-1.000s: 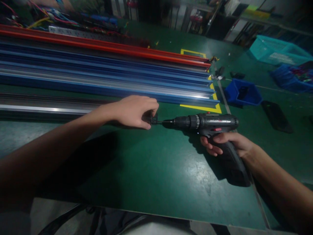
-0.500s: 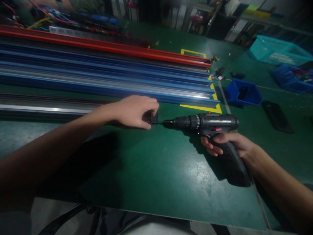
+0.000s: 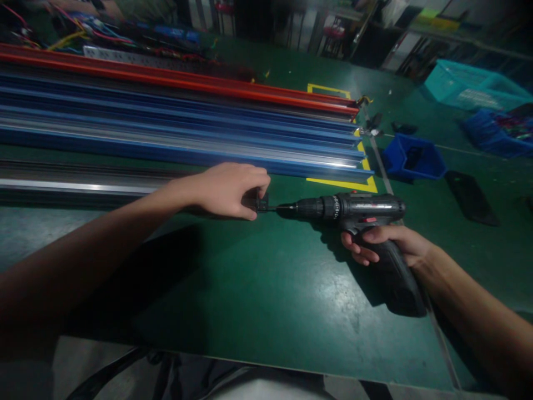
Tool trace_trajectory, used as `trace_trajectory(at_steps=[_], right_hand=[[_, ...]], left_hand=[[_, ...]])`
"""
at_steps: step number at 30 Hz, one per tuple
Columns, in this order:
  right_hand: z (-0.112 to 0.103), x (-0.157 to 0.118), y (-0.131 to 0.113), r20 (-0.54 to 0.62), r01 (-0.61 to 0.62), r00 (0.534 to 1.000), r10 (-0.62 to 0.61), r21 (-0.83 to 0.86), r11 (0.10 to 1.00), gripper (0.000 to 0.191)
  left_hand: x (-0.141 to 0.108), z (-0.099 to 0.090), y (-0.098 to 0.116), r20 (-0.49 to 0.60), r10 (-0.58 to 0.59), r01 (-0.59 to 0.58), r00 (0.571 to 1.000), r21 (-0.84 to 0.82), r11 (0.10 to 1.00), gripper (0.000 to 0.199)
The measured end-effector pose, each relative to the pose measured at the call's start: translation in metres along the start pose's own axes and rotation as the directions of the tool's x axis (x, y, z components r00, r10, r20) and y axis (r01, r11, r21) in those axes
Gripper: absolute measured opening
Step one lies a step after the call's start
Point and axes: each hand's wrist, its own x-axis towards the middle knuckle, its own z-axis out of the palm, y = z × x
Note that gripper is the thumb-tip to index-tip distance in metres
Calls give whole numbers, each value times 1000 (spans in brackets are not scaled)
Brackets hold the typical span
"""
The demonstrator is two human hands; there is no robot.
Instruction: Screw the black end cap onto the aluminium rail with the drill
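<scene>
My right hand (image 3: 375,244) is wrapped round the grip of a black cordless drill (image 3: 352,206), which points left. The drill's bit reaches to a small black end piece (image 3: 262,203) at the right end of a dark metal profile (image 3: 83,184). Over that end lies my left hand (image 3: 233,190), its thumb and fingers closed round the profile and the end piece. Part of the profile's end is hidden under the palm.
Several blue profiles (image 3: 187,130) and a red one (image 3: 187,80) lie behind, ending near yellow tape (image 3: 341,185). At right are a blue bin (image 3: 412,158), a dark phone-like slab (image 3: 472,197) and a teal crate (image 3: 474,86). Wiring (image 3: 91,30) lies at the back left.
Almost nothing differs. The drill and my right hand sit very slightly further left; my left hand keeps its hold on the profile end.
</scene>
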Motion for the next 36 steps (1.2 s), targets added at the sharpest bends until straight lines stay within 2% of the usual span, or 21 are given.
trace_trajectory(at_steps=[13, 27, 36], right_hand=[[-1, 0, 1, -10, -7, 1000, 7, -3, 1000, 26], [-3, -1, 1, 37, 4, 999, -4, 11, 1000, 26], [-1, -1, -1, 7, -4, 1000, 4, -17, 1000, 27]], left_hand=[[0, -1, 1, 7, -3, 3, 1000, -7, 1000, 34], [-1, -1, 1, 6, -7, 7, 1000, -3, 1000, 34], [0, -2, 2, 9, -5, 5, 1000, -7, 1000, 33]])
